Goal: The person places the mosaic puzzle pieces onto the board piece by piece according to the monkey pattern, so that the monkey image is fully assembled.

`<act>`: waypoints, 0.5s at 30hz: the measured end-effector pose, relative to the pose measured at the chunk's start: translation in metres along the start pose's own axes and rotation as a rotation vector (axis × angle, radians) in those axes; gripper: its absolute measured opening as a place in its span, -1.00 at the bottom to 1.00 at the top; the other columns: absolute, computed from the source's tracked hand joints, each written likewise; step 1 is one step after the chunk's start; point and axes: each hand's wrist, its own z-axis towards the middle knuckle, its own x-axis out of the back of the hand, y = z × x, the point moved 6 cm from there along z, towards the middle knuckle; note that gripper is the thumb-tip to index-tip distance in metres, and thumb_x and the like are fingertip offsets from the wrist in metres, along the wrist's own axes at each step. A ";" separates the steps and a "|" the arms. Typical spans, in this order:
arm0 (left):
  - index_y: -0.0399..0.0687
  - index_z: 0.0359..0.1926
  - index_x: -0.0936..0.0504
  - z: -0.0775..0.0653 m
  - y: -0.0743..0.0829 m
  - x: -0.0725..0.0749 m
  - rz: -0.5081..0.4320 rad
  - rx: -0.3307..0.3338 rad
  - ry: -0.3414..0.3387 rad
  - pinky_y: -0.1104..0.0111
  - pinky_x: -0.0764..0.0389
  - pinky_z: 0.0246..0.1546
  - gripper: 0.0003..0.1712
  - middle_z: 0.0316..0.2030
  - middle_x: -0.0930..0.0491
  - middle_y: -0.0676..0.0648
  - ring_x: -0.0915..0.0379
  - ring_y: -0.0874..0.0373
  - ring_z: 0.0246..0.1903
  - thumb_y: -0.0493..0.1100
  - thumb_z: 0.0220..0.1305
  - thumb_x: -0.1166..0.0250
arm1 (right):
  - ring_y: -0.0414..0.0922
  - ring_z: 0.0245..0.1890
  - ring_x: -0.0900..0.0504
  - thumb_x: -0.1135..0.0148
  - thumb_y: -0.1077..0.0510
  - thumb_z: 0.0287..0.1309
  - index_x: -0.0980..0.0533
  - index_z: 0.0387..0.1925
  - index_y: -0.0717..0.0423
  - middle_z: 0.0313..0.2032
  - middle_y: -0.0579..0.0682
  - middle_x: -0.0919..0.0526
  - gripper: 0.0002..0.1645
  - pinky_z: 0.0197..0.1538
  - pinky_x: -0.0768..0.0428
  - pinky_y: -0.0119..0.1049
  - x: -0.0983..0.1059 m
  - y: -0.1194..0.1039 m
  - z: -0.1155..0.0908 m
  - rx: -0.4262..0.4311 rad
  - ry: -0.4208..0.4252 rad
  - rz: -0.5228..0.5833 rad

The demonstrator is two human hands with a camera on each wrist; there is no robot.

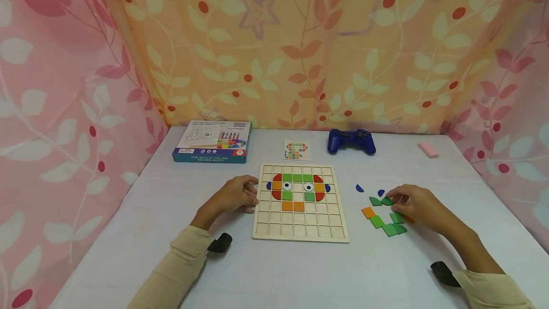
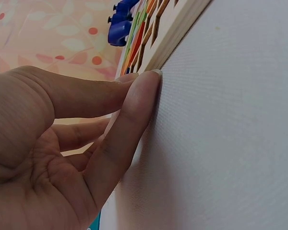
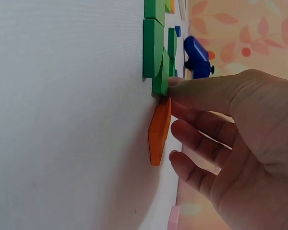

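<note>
At its left edge, the wooden grid board (image 1: 300, 228) meets the fingertips of my left hand (image 1: 235, 194). Thumb and finger come close together against that edge in the left wrist view. Red, green, orange and blue tiles with two eye tiles form a face pattern on the grid. Over the loose tiles to the right, my right hand (image 1: 413, 205) pinches a dark green quarter-round tile (image 1: 387, 201) between thumb and forefinger. Beneath this hand lies an orange tile (image 3: 159, 134), beside a green tile (image 3: 159, 81). The forefinger's tip is mostly hidden behind the thumb in the right wrist view.
Behind the board is a small pattern card (image 1: 297, 149). A flat box (image 1: 212, 142) lies at the back left, a blue game controller (image 1: 351, 141) and a pink block (image 1: 428, 149) at the back right. Two blue half-round tiles (image 1: 359, 188) sit near the green ones.
</note>
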 end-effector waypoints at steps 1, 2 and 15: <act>-0.23 0.44 -0.45 0.000 0.000 0.000 0.001 0.001 0.000 0.35 -0.80 -0.24 -0.30 -0.05 -0.58 -0.18 -0.64 0.06 -0.25 -0.36 0.31 -0.44 | -0.08 -0.21 -0.54 -0.47 0.19 0.25 -0.71 0.04 0.15 -0.25 -0.08 -0.64 -0.67 -0.30 -0.59 -0.44 0.000 0.001 0.000 0.001 0.002 -0.004; -0.23 0.45 -0.45 0.000 0.000 0.000 0.000 0.004 0.004 0.35 -0.80 -0.24 -0.30 -0.05 -0.58 -0.18 -0.64 0.06 -0.25 -0.36 0.31 -0.44 | -0.08 -0.20 -0.54 -0.48 0.18 0.25 -0.71 0.05 0.15 -0.25 -0.08 -0.64 -0.66 -0.29 -0.59 -0.45 0.001 0.001 -0.001 -0.001 0.003 -0.006; -0.19 0.45 -0.46 0.002 -0.002 0.000 0.011 0.013 0.015 0.36 -0.80 -0.23 -0.29 -0.04 -0.59 -0.17 -0.63 0.05 -0.22 -0.35 0.31 -0.45 | -0.02 -0.15 -0.58 -0.55 0.06 0.19 -0.70 0.05 0.18 -0.21 -0.02 -0.67 -0.55 -0.17 -0.66 -0.25 0.010 0.011 -0.009 -0.030 0.015 -0.081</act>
